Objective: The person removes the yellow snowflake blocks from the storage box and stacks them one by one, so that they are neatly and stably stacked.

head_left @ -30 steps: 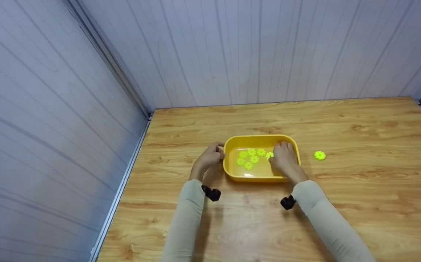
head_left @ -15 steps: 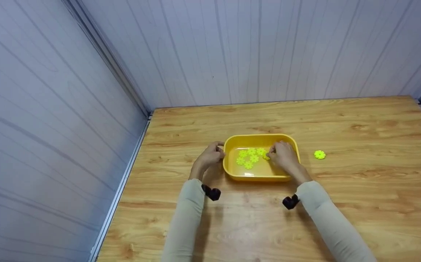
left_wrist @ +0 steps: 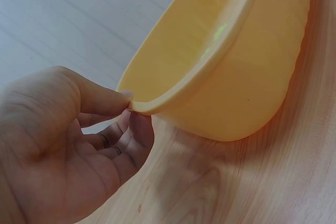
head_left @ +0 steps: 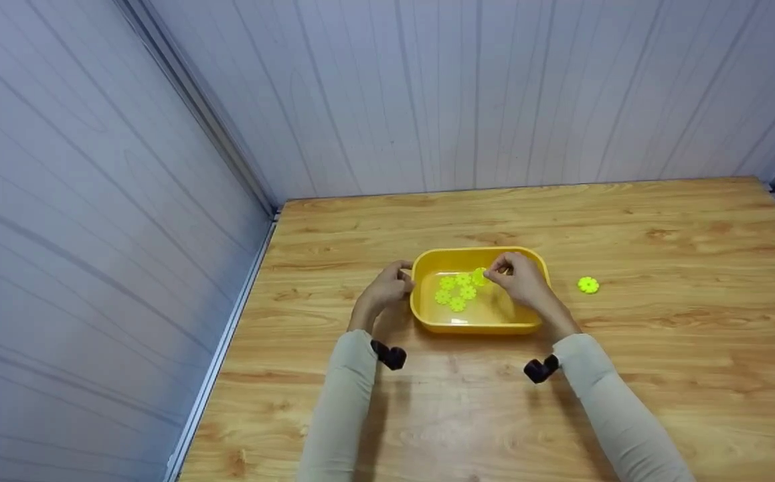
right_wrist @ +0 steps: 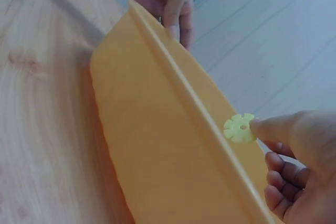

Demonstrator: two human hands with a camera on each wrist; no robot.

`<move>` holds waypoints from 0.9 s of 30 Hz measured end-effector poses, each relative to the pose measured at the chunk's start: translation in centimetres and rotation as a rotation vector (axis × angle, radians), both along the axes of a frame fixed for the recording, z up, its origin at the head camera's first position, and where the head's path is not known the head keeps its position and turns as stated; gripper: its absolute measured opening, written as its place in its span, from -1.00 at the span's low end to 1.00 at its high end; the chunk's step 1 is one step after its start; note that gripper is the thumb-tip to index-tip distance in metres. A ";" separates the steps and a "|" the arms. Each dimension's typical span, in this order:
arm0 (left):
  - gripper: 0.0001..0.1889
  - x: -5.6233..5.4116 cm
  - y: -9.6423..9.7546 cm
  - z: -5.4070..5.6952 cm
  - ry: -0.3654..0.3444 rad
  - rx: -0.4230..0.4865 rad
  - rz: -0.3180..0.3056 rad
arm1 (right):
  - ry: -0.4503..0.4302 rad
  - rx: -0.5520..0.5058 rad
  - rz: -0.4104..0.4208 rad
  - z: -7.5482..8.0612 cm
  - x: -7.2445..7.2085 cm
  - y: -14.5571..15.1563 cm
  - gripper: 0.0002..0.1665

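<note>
A yellow rectangular basin with rounded corners stands on the wooden table. My left hand pinches its left rim between thumb and fingers, as the left wrist view shows up close. Over the basin, my right hand holds a yellow-green notched plastic disc by its edge, the thumb on its face and the other fingers curled. The disc has a small hole in its middle and is raised to about rim height. Several like discs lie flat on the basin floor, toward its left side.
One more notched disc lies on the wooden table, right of the basin. A pale panelled wall rises behind the table, and another panel stands along its left edge.
My right hand has picked up a disc from the basin floor and lifted it, moving slightly left within the basin. My left hand stays on the rim.
</note>
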State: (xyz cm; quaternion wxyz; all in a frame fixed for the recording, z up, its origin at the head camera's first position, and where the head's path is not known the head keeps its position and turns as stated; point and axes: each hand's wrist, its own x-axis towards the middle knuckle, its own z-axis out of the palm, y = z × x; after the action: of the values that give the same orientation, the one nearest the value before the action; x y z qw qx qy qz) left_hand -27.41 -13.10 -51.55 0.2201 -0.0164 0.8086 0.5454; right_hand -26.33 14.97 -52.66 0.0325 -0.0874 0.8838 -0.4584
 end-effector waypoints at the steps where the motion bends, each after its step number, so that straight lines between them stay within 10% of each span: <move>1: -0.51 0.0 0.0 0.0 -0.001 0.000 0.002 | 0.005 -0.008 0.001 0.1 0.0 0.1 -0.75; 27: -0.53 0.0 0.0 -0.1 0.003 0.006 -0.011 | -0.033 -0.142 -0.046 1.7 -0.1 2.6 -0.64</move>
State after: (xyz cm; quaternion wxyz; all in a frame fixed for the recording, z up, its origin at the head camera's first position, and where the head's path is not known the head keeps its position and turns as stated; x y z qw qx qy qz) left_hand -27.42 -13.08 -51.61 0.2219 -0.0104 0.8073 0.5467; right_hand -26.41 17.55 -50.97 0.0302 -0.0617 0.8503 -0.5218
